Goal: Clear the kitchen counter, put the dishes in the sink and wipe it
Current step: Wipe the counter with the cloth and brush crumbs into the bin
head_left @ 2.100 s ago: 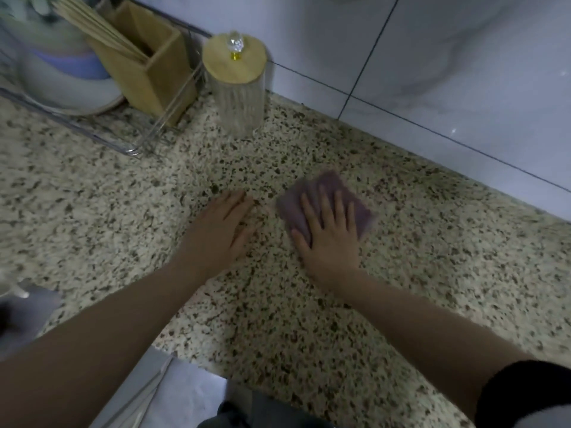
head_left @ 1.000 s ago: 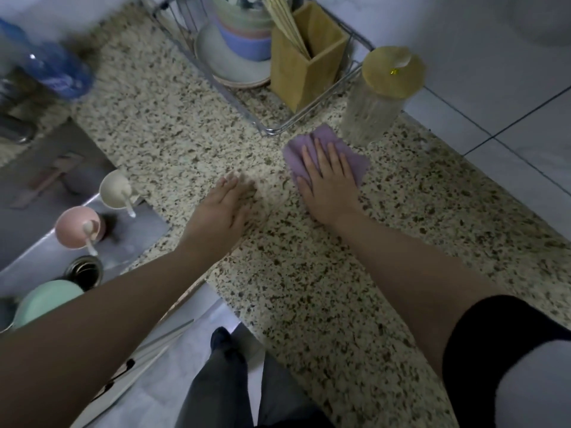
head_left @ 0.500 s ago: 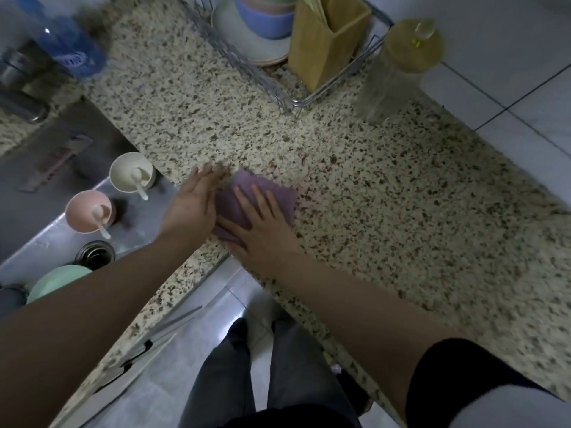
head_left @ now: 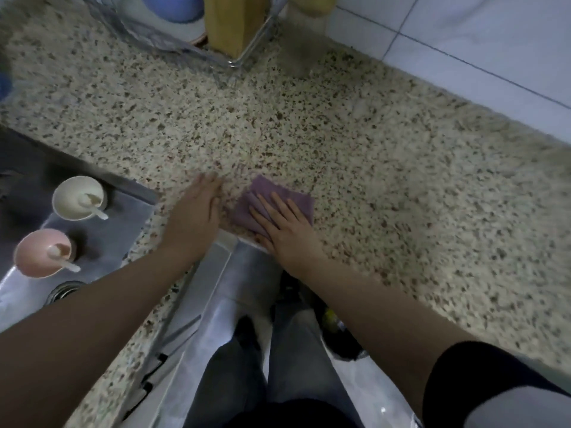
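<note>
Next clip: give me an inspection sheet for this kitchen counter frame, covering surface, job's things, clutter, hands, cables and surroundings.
Surface: speckled stone counter, bare across the middle and right.
Job's things: purple cloth flat near the counter's front edge; white bowl and pink bowl, each with a spoon, in the sink.
Clutter: wire rack at the back holding a wooden holder and a blue bowl; blurred jar beside it.
Hands: right hand presses flat on the cloth; left hand rests flat on the counter beside it, touching no cloth.
Cables: nothing seen.
Surroundings: white tiled wall behind; tiled floor and the person's legs below.
</note>
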